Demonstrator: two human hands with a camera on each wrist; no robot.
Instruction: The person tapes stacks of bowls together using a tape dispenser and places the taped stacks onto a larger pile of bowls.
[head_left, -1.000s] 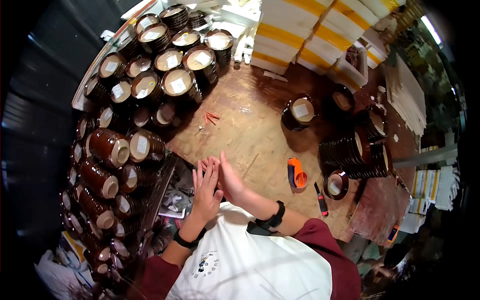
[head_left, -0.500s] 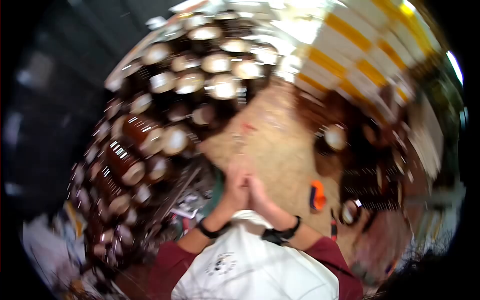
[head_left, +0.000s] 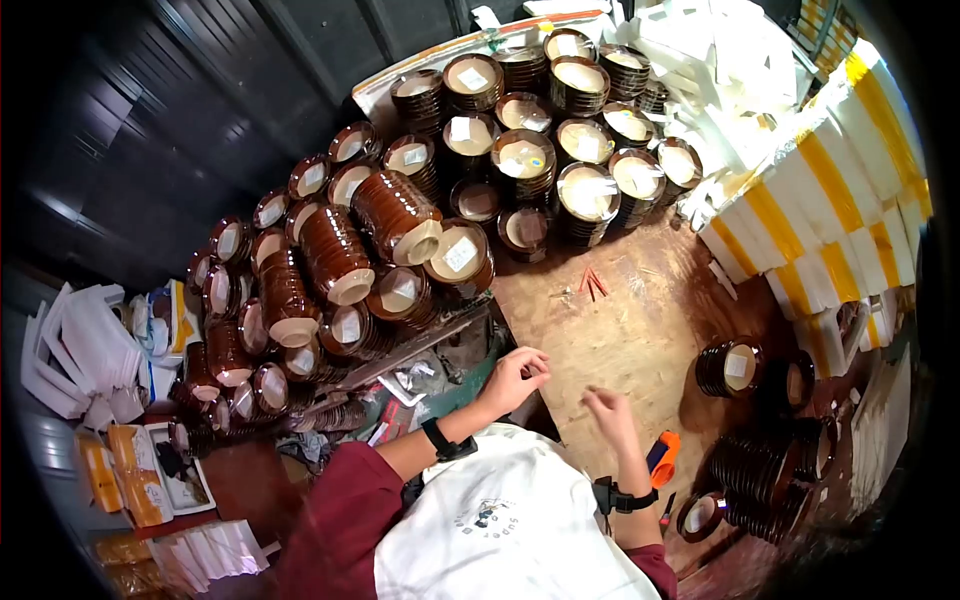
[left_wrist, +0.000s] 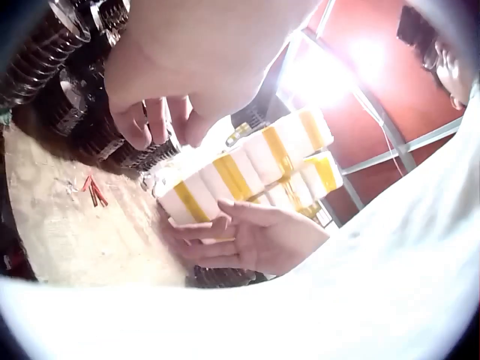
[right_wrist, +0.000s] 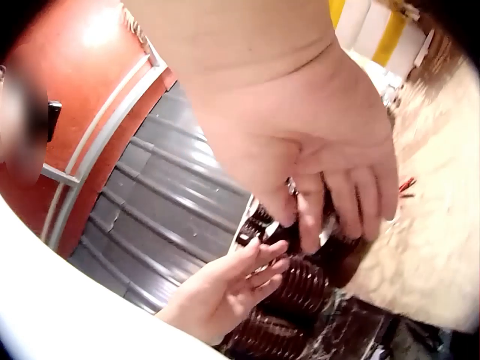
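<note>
In the head view my left hand (head_left: 513, 380) hangs over the left edge of the wooden board (head_left: 600, 350), fingers loosely bent and holding nothing. To its right, above the board, is my right hand (head_left: 611, 415), apart from the left, its fingers loosely bent and empty. Both wrist views show relaxed fingers with nothing between them. Nearest the right hand lies an orange and dark blue tool (head_left: 664, 458). Stacks of brown glazed bowls (head_left: 395, 215) stand and lie to the left of the board.
Further bowl stacks (head_left: 729, 368) stand at the right, near a red and black tool (head_left: 667, 510). White foam boxes with yellow tape (head_left: 800, 220) are piled at the back right. Small red sticks (head_left: 593, 284) lie on the board. Foam pieces (head_left: 85, 350) sit at far left.
The hands, together before, have separated, the left to one side and the right to the other. The head view has turned left, bringing more of the left-side stacks and packages into view.
</note>
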